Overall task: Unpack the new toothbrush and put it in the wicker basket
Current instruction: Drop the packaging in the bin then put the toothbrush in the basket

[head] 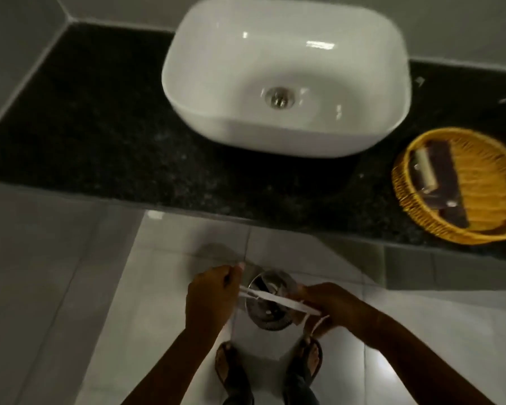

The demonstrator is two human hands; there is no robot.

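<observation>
down low in front of the person, both hands hold a white toothbrush [278, 301] level over the pale floor tiles [170, 273], its length running from the left hand across to the right and dipping slightly toward the right. the left hand [209, 296] is curled shut around one end of it, knuckles up, with a scrap of clear wrapping [247, 268] sticking out above the fingers. the right hand [332, 306] is closed on the other end, pinching it together with what looks like a thin white wrapper; blur keeps me from telling where wrapper stops and brush begins. directly beneath the brush sits a round metal bin [268, 302] on the floor, and below that two sandalled feet [227, 366] point forward. the dark speckled table [100, 135] runs across the middle of the view, carrying a white rounded basin [287, 74] with a metal drain at its bottom. the wicker basket [485, 185] rests on the table to the right of the basin, well apart from the hands, and already holds a dark flat packet [447, 173] with a pale cylindrical item [425, 168] lying on it. grey wall tiles [21, 39] close in the left corner.
</observation>
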